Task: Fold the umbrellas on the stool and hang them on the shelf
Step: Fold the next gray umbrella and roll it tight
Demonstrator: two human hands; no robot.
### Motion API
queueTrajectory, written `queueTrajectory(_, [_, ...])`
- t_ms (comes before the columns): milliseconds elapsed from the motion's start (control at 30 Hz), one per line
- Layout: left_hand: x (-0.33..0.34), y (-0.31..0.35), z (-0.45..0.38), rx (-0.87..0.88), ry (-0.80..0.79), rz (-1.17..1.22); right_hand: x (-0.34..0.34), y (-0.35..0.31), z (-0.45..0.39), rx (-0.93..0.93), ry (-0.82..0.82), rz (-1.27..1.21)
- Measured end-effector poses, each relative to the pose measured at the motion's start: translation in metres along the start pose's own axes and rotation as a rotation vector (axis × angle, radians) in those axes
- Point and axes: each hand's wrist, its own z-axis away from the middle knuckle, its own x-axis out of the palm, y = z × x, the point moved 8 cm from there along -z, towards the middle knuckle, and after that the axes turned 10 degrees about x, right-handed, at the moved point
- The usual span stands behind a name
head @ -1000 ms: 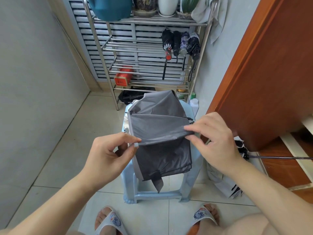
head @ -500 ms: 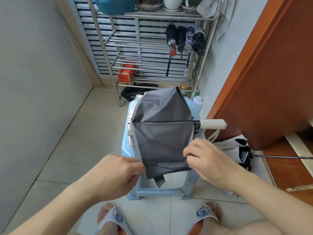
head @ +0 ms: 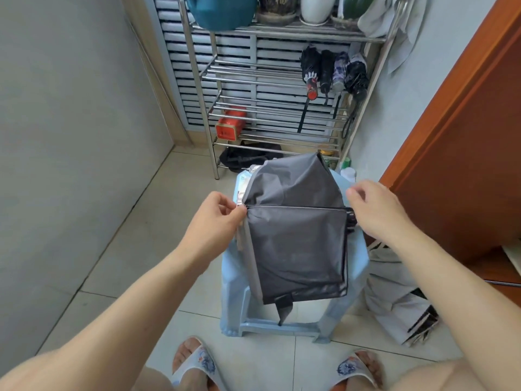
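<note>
a: where is the grey umbrella (head: 293, 249) sitting?

b: it is lying across the pale blue stool (head: 358, 266), canopy spread flat, with one dark rib running left to right between the two hands and a strap tab hanging off the near edge.

a: what is the left hand (head: 214, 218) doing?

b: it is pinching the left end of that rib, thumb and fingertips closed on the canopy edge.

a: and the right hand (head: 377, 210)?

b: it is hovering at the right end of the rib, near the black hub. the fingers are curving loosely, and i cannot tell whether they are gripping anything.

a: what is standing beyond the stool?

b: a steel shelf (head: 270, 80) is standing against the far wall, and four folded umbrellas (head: 332, 71) are hanging in a row from its right side. a red box (head: 229, 127) is sitting on a lower rung, and pots are lining the top.

a: anything on the floor?

b: a white umbrella (head: 394, 300) is lying on the tiles just right of the stool, beside an orange-brown door (head: 465, 136).
</note>
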Motion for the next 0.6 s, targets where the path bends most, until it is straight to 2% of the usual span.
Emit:
queueTrajectory(67, [0.001,-0.007,0.003,-0.037,0.003,0.015,0.011,0.011,-0.006,0.071,-0.116,0.149])
queueTrajectory(200, [0.006,-0.017,0.011,-0.076,-0.019,0.078,0.011,0.022,-0.005,0.132,-0.163,0.332])
queueTrajectory(267, [0.005,-0.018,0.011,-0.066,-0.015,0.115,0.011,0.026,-0.002,0.081,-0.265,0.312])
queueTrajectory(400, [0.0,-0.023,0.013,-0.036,0.023,0.117,0.011,0.039,0.013,-0.069,-0.573,0.25])
queueTrajectory(433, [-0.001,-0.023,0.014,-0.018,0.03,0.101,0.01,0.043,0.013,-0.094,-0.57,0.254])
queueTrajectory(500, [-0.002,-0.02,0.013,0.039,0.033,0.03,0.01,0.049,0.006,-0.126,-0.434,0.272])
queueTrajectory(600, [-0.005,-0.007,0.008,0.261,0.042,-0.141,0.008,0.043,0.001,-0.189,-0.221,0.217])
